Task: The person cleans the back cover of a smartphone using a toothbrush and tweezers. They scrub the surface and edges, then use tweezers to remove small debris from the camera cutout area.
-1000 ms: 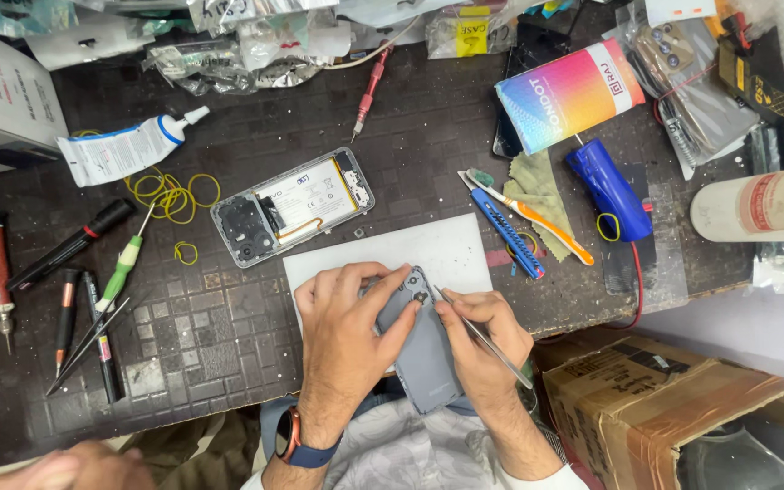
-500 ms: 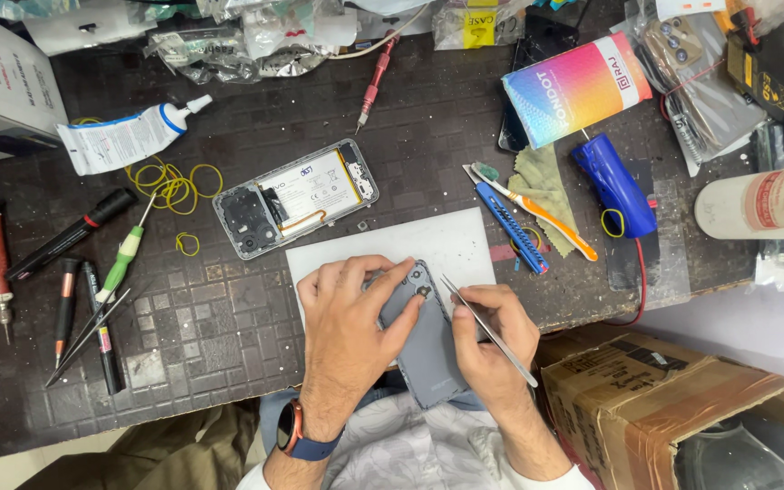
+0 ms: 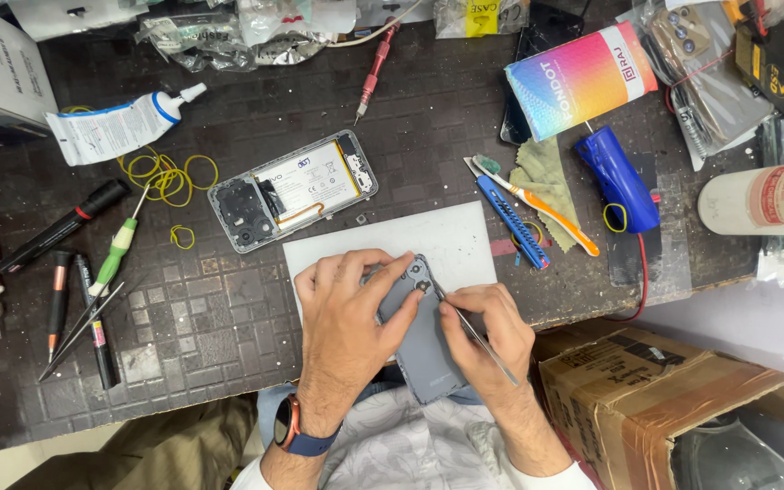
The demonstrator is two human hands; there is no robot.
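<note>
Tweezers at the back cover's camera corner

Since a second ago the left hand (image 3: 347,313) keeps grasping the grey phone back cover (image 3: 424,340); the right hand's (image 3: 483,331) tweezers (image 3: 474,331) have closed on its camera cutout, at the bench's (image 3: 229,336) near edge.

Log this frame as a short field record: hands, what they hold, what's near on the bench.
left hand: grips the blue-grey phone back cover, thumb on its face
right hand: pinches metal tweezers, tip at the cover's camera corner
under cover: white mat at the bench edge
opened phone: lies apart beyond the mat, battery showing
left of bench: screwdrivers, yellow rubber bands, glue tube
right of bench: blue tool, colourful box
floor: cardboard box
</note>
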